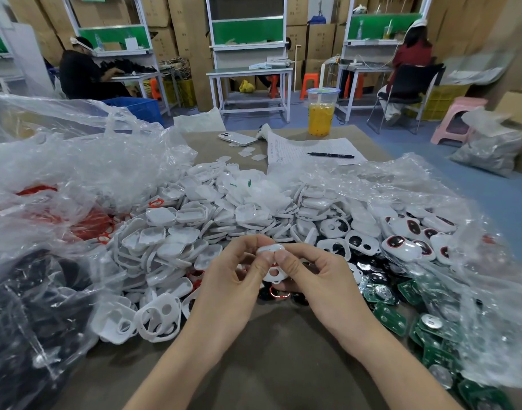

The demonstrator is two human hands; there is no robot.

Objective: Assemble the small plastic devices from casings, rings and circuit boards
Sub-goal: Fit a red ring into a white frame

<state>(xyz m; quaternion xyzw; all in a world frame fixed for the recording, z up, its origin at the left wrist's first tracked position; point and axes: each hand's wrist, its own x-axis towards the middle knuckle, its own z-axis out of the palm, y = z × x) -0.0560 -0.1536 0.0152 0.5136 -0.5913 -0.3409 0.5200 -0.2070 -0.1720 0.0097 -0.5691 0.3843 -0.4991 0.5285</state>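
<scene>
My left hand (236, 273) and my right hand (316, 273) meet above the table's middle. Together they pinch one small white casing (272, 272) with a round hole in it; both thumbs press on its upper part. A big heap of white casings (212, 220) lies right behind the hands. Red rings (88, 223) sit inside a clear bag at the left. Green circuit boards (393, 315) are spread at the right, partly under plastic. Casings fitted with red rings (407, 244) lie at the right rear.
Crumpled clear plastic bags (76, 161) cover the left and right sides. At the table's far end are a phone (237, 138), a paper sheet with a pen (330, 155) and a cup of orange drink (321, 113). People sit at workbenches beyond.
</scene>
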